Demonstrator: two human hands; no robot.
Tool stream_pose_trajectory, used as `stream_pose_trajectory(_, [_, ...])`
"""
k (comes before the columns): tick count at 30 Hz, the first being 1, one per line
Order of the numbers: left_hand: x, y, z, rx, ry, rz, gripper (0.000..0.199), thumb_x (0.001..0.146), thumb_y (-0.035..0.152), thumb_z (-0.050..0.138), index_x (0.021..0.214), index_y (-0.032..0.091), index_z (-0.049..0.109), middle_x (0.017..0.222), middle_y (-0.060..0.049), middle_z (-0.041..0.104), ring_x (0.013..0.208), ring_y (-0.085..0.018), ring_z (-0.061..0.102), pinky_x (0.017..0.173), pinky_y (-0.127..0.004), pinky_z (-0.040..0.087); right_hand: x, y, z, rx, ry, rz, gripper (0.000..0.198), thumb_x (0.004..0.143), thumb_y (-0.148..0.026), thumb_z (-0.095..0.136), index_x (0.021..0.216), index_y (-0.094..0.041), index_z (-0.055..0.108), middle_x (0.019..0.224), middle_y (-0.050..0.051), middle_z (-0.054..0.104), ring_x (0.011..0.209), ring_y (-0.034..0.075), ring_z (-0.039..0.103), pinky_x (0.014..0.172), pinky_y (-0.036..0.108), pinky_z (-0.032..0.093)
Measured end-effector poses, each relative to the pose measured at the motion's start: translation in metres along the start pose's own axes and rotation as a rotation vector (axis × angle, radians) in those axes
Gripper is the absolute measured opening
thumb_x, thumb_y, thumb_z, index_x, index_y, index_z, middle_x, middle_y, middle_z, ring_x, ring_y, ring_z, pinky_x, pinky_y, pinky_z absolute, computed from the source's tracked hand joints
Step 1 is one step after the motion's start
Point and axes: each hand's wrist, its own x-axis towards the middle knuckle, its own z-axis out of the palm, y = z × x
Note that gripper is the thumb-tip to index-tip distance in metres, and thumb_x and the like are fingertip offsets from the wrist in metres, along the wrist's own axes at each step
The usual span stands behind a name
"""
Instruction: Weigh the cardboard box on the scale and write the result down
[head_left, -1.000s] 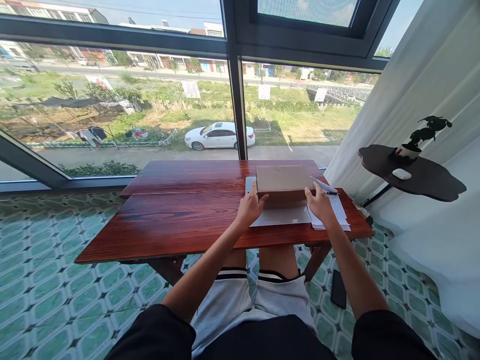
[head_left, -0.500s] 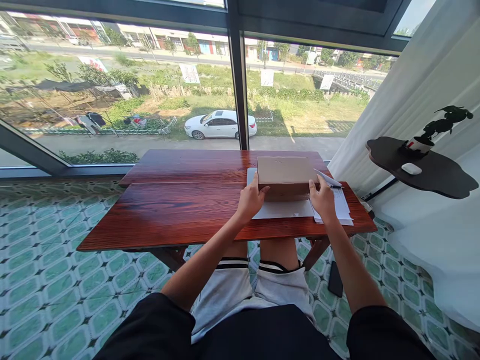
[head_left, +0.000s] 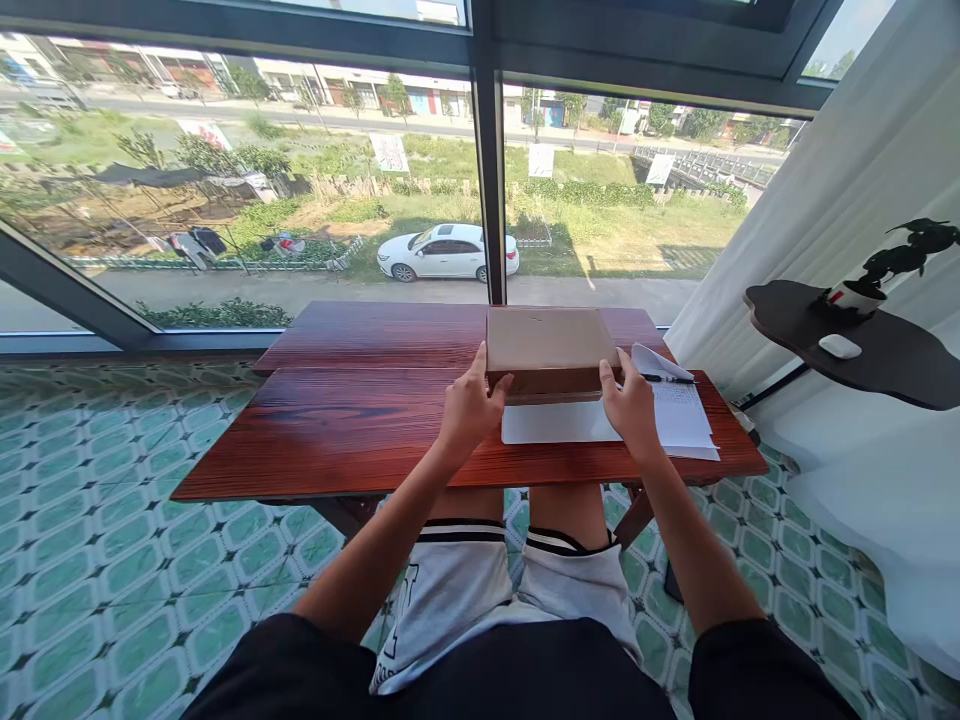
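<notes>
A brown cardboard box [head_left: 551, 345] is gripped between my two hands over the right half of the wooden table [head_left: 360, 430]. My left hand [head_left: 472, 405] holds its left end, thumb on the front face. On the opposite end, my right hand [head_left: 627, 402] grips the near corner. Partly beneath the box lies a flat pale sheet or board [head_left: 559, 424]. Beside it are white papers [head_left: 684, 418] with writing, their top edge curled up, and a black pen [head_left: 667, 379] rests on them. Whether the box touches the table is hidden.
A dark wavy-edged side table [head_left: 885, 355] at the right bears a potted plant [head_left: 855, 297] and a white mouse-like object [head_left: 839, 346]. White curtains [head_left: 795, 230] hang behind it. Windows rise beyond the table. A dark phone-like object [head_left: 673, 582] lies on the tiled floor, partly behind my right arm.
Both hands have carried the box to the left. More of the papers and the pen now shows, and the head view has shifted slightly.
</notes>
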Motion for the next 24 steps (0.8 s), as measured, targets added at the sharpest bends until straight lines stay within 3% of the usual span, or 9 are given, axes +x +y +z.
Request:
stream_pose_trajectory(6, [-0.010,-0.025,-0.028,0.071,0.129,-0.076,0.077,0.095,0.060,0.041,0.156,0.012,0.038,0.117,-0.018,0.074,0.101,-0.033,0.071,0.092,-0.043,0.051,-0.019,-0.030,0.021,0.036,-0.083,-0.029,0.074,0.095,-0.055,0.041,0.150,-0.007,0.052,0.130,0.018,0.067,0.118,0.036,0.065,0.102,0.047,0.050])
stream_pose_trajectory(16, [-0.027,-0.074,-0.070,0.149,0.342,-0.246,0.062,0.099,0.048,0.034,0.150,0.018,0.050,0.126,-0.018,0.071,0.111,-0.034,0.070,0.101,-0.047,0.049,-0.047,-0.079,0.062,0.112,-0.278,-0.120,0.068,0.099,-0.051,0.040,0.154,-0.011,0.046,0.127,0.016,0.068,0.113,0.033,0.068,0.094,0.041,0.052])
stream_pose_trajectory(24, [-0.039,-0.104,-0.090,0.139,0.410,-0.336,0.059,0.098,0.045,0.033,0.146,0.019,0.055,0.134,-0.016,0.068,0.121,-0.035,0.065,0.109,-0.050,0.046,-0.071,-0.095,0.090,0.162,-0.435,-0.139,0.072,0.100,-0.051,0.041,0.159,-0.009,0.037,0.147,0.017,0.055,0.126,0.032,0.062,0.106,0.043,0.049])
